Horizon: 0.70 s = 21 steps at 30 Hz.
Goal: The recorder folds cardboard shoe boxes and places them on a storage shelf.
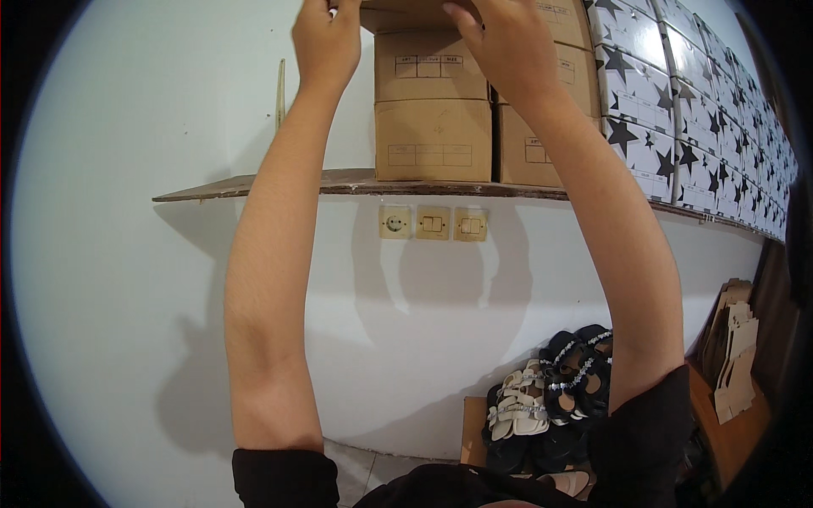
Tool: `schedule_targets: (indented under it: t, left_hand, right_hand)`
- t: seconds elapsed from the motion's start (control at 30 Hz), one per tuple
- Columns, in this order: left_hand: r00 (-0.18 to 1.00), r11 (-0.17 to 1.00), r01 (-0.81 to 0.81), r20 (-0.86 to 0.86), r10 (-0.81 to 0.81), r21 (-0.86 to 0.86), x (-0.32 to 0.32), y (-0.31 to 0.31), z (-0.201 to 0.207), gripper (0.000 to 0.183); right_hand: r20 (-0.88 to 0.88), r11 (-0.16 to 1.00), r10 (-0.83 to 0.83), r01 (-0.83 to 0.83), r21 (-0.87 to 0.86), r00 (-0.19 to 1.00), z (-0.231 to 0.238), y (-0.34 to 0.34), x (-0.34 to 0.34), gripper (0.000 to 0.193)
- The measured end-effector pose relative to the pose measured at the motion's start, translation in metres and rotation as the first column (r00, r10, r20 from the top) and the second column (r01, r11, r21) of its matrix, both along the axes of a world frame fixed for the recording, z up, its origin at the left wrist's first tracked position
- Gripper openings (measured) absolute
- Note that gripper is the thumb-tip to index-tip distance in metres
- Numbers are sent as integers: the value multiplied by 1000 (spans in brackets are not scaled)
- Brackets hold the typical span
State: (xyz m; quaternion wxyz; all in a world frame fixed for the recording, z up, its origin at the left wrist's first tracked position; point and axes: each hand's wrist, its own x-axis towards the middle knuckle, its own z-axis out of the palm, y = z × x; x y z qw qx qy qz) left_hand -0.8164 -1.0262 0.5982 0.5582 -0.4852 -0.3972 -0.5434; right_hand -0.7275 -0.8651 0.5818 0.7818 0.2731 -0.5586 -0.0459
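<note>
Both my arms reach up to a brown cardboard box (408,17) at the top edge of the picture, of which only the lower part shows. My left hand (327,42) grips its left side, the fingertips partly cut off by the frame. On the right side my right hand (512,42) holds it, thumb lying against the cardboard. Just below it is another brown box (432,80), stacked on a lower brown box (434,135). Whether the held box rests on the stack or hangs above it, I cannot tell.
The stacks stand on a wooden wall shelf (347,180). White boxes with black stars (639,89) line its right part. Wall switches (433,223) and a socket (395,223) sit beneath. Sandals (559,381) are piled low right, near flattened cardboard (735,356).
</note>
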Motion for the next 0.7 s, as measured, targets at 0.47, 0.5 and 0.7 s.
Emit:
schedule_targets:
  t: [0.47, 0.5, 0.7]
  left_hand:
    - [751, 724, -630, 16, 660, -280, -77, 33, -2, 62]
    - [682, 680, -631, 152, 716, -374, -71, 37, -6, 62]
    - [733, 711, -588, 118, 670, -385, -78, 36, -6, 61]
  right_hand:
    - [147, 938, -275, 299, -177, 950, -12, 26, -65, 48]
    - [151, 933, -286, 311, -181, 946, -14, 28, -67, 48]
    - [206, 839, -462, 500, -213, 863, -24, 29, -67, 59]
